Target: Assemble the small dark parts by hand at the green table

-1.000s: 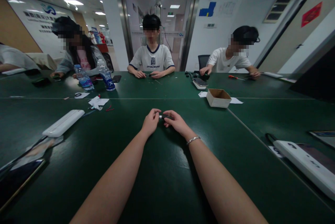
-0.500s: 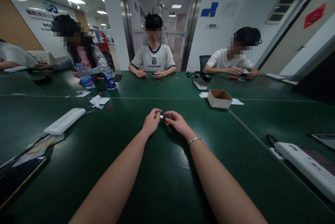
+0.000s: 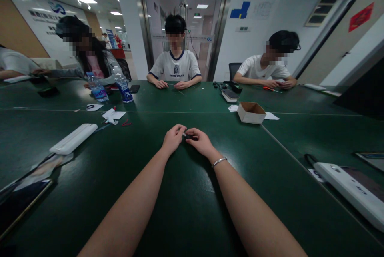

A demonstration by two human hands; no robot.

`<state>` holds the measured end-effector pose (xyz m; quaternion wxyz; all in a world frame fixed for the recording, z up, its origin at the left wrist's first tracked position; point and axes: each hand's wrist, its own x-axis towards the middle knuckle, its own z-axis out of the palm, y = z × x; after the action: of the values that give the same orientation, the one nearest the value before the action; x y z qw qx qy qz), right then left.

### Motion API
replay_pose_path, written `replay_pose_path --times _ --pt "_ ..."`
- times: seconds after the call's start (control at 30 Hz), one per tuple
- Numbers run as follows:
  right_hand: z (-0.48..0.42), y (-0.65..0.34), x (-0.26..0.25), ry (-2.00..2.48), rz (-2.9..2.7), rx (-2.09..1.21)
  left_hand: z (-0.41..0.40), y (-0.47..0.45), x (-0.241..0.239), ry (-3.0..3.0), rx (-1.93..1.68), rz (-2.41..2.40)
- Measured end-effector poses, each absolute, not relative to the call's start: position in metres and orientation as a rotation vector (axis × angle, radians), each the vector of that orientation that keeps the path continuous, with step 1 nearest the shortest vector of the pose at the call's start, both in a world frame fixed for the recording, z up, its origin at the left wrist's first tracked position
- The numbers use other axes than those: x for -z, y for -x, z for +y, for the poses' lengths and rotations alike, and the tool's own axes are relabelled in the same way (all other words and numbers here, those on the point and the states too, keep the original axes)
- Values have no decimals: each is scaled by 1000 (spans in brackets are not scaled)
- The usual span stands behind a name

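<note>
Between my two hands is a small dark stick-shaped object with a silver part [image 3: 188,136], held low over the green table [image 3: 192,209]. My left hand [image 3: 174,138] has its fingers closed at the silver end. From the other side, my right hand [image 3: 201,140] pinches the dark end between thumb and fingers, and a silver bracelet circles that wrist. The hands nearly meet at the fingertips. Fingers cover much of the object, and its exact kind is too small to make out.
An open cardboard box [image 3: 251,113] stands ahead right. White power strips [image 3: 73,139] lie at left and right. Two bottles [image 3: 123,89], paper scraps [image 3: 111,116] and a dark phone [image 3: 24,205] are on the left. Several people sit across the table, one near a red-handled screwdriver [image 3: 271,89].
My right hand has shifted slightly left toward my left hand, so less of the object's silver part shows. Across the table, the person at right has moved a hand near the screwdriver.
</note>
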<state>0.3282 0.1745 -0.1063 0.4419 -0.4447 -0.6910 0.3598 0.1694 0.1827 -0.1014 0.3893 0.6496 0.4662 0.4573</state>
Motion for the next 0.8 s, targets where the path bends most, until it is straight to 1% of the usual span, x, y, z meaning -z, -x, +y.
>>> replay_pose_path --times 0.07,0.13,0.2,0.3,0.43,0.53,0.63,0.7,0.8 --pt "172 -322 106 1161 -1760 -737 185 -169 103 -1671 -1173 1144" --pt "170 -316 105 1196 -1748 -686 187 -169 104 -1680 -1168 1136" --pt "168 -310 105 1230 -1682 -771 188 -169 105 -1694 -1136 1151" --pt "161 -302 105 1255 -1542 -997 186 -169 104 -1782 -1045 1195" --pt "139 -311 100 1135 -1464 -1243 164 -166 98 -1901 -917 1191" --pt "111 -342 92 1087 -1412 -1332 127 -156 89 -1932 -823 1172" --pt "74 -387 79 1162 -1366 -1394 80 -131 73 -1972 -641 1271" --pt "47 -418 68 1249 -1372 -1389 52 -102 58 -2068 -512 1390" --pt "7 -465 55 1417 -1349 -1272 17 -38 37 -2249 -563 1776"
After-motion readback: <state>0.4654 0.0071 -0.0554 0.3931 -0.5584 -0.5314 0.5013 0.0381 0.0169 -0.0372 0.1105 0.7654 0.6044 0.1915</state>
